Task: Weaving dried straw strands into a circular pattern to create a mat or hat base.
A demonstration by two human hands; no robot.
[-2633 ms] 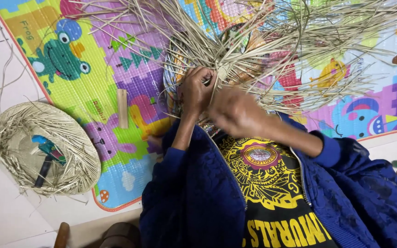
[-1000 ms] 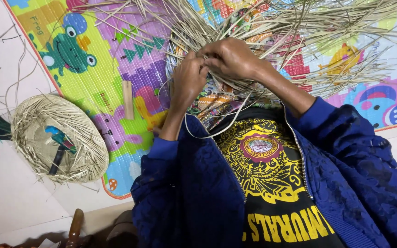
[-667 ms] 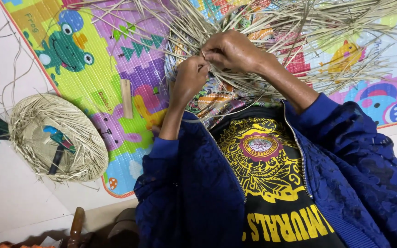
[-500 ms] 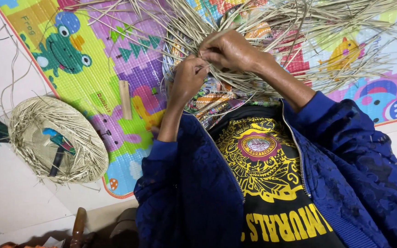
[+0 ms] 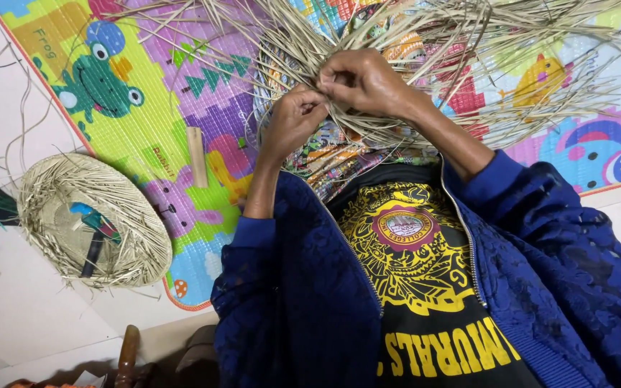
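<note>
A half-woven straw piece [image 5: 397, 79] with long loose strands fanning outward rests on my lap over patterned cloth [image 5: 332, 162]. My left hand [image 5: 292, 118] pinches strands at the weave's near edge. My right hand [image 5: 364, 79] is closed over strands just beside it, fingertips meeting the left hand's. Both arms wear blue jacket sleeves.
A colourful animal-print play mat [image 5: 145, 108] covers the floor ahead. A round woven straw tray [image 5: 95, 219] holding a dark-handled tool lies at the left. A small wooden stick [image 5: 196, 156] lies on the mat. Loose strands are scattered at the far left. A wooden handle [image 5: 127, 356] shows bottom left.
My hands have shifted slightly up the weave and come closer together, still working the strands. The view has drifted a little.
</note>
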